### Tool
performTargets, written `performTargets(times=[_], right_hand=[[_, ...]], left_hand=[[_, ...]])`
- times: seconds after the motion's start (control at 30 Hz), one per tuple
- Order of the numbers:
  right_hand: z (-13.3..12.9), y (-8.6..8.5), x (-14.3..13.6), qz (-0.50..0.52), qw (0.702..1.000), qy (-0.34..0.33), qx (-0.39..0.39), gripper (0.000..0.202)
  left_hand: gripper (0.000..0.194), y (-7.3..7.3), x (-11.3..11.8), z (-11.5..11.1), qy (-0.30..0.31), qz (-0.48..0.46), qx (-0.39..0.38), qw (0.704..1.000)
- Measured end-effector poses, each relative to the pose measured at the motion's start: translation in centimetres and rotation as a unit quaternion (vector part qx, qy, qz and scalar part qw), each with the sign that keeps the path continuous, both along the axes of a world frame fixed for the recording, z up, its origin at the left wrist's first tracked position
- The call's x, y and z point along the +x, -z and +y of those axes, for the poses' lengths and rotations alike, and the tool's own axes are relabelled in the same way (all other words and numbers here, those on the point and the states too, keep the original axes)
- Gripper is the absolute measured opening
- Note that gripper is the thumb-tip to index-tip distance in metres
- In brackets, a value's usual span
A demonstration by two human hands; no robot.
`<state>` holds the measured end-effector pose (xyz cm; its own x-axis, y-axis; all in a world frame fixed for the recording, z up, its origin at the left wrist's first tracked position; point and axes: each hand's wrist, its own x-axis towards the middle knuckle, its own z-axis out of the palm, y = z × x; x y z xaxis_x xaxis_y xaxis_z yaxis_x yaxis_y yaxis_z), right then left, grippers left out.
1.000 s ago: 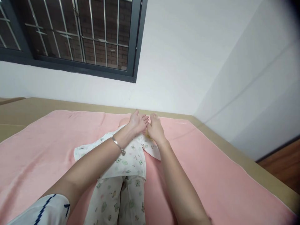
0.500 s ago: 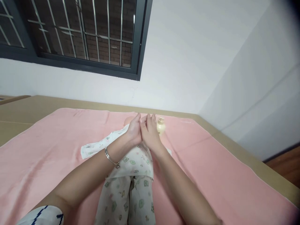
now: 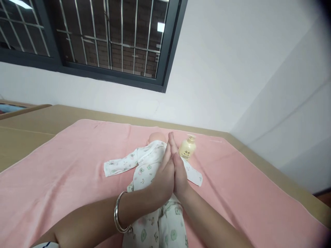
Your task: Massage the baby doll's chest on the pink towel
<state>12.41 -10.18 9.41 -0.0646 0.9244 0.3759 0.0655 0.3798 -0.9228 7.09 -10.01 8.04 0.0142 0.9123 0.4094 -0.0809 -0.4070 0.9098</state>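
Note:
My left hand [image 3: 163, 181] and my right hand [image 3: 180, 175] are pressed palm to palm, their fingers straight and pointing away from me. A silver bangle [image 3: 117, 215] circles my left wrist. Below them a baby doll [image 3: 146, 174] in a white printed top and trousers lies on its back, arms spread out, with its smooth round head [image 3: 157, 137] at the far end. My hands cover part of its chest and one shoulder. Just right of my fingertips stands a pale yellow pump bottle [image 3: 187, 147], beside the doll's sleeve. Nothing shows between my palms.
A pink cloth [image 3: 85, 155] with some wrinkles covers most of the tan padded surface [image 3: 31, 120]. Behind it rises a white wall [image 3: 207, 69] with a dark-framed, barred window [image 3: 111, 38]. Another wall [image 3: 292, 113] closes off the right side.
My hands, earlier slightly parted and cupped at the far end of the doll, now meet flat and nearer to me. The view has shifted, and the doll's head and the bottle show more fully.

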Motion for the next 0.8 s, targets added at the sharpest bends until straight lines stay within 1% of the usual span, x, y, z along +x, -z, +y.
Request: performTargets(times=[0.07, 0.1, 0.13, 0.2, 0.23, 0.27, 0.3, 0.33, 0.37, 0.4, 0.43, 0.5, 0.6, 0.67, 0.7, 0.8], right_hand=[[-1.0, -0.1, -0.4, 0.031, 0.999, 0.007, -0.005, 0.064], [-1.4, 0.0, -0.6, 0.041, 0.999, 0.010, -0.015, 0.064], [-1.7, 0.0, -0.9, 0.047, 0.998, 0.012, -0.027, 0.063], [-2.0, 0.0, -1.3, 0.047, 0.997, 0.016, -0.053, 0.063], [-1.9, -0.1, -1.3, 0.039, 0.997, 0.018, -0.063, 0.064], [-1.6, -0.2, -1.3, 0.020, 0.997, 0.018, -0.065, 0.064], [-1.2, -0.3, -1.1, -0.009, 0.998, 0.014, -0.059, 0.064], [-0.5, -0.4, -0.8, -0.046, 0.998, 0.008, -0.044, 0.063], [0.3, -0.4, -0.3, -0.089, 0.996, 0.008, -0.022, 0.061], [1.3, -0.2, 0.3, -0.136, 0.991, 0.015, 0.005, 0.058], [2.4, 0.2, 0.9, -0.176, 0.983, 0.031, 0.030, 0.054], [4.8, 1.5, 2.0, -0.252, 0.959, 0.108, 0.066, 0.049], [7.8, 4.1, 3.2, -0.344, 0.929, 0.120, 0.057, 0.047], [8.8, 5.5, 3.5, -0.381, 0.915, 0.126, 0.041, 0.045], [9.1, 5.9, 3.5, -0.391, 0.910, 0.130, 0.037, 0.044], [9.0, 6.1, 3.3, -0.407, 0.901, 0.147, 0.036, 0.042]], left_hand=[[0.056, 0.1, 0.1, -0.7, 0.061, 0.043, 0.005, 0.997], [0.057, 0.3, 0.4, -0.8, 0.066, 0.046, 0.016, 0.997], [0.060, 0.5, 0.9, -0.8, 0.043, 0.032, 0.034, 0.998], [0.068, 0.8, 1.7, -0.4, -0.034, -0.015, 0.065, 0.997], [0.070, 0.9, 1.7, 0.0, -0.055, -0.025, 0.080, 0.995], [0.069, 0.9, 1.5, 0.5, -0.050, -0.014, 0.089, 0.995], [0.065, 0.9, 0.9, 1.3, -0.035, 0.009, 0.087, 0.996], [0.060, 0.8, 0.0, 2.1, -0.016, 0.036, 0.061, 0.997], [0.057, 0.7, -1.0, 3.1, 0.009, 0.060, 0.019, 0.998], [0.056, 0.8, -2.1, 4.1, -0.013, 0.067, -0.018, 0.998], [0.057, 1.0, -3.0, 5.2, -0.036, 0.087, -0.035, 0.995], [0.056, 2.0, -4.2, 7.0, -0.082, 0.165, -0.032, 0.982], [0.052, 4.4, -4.7, 8.6, -0.101, 0.284, 0.003, 0.954], [0.046, 5.7, -4.6, 9.0, -0.101, 0.347, 0.035, 0.932], [0.043, 6.1, -4.6, 9.0, -0.103, 0.370, 0.049, 0.922], [0.042, 6.4, -4.6, 9.0, -0.111, 0.409, 0.066, 0.903]])
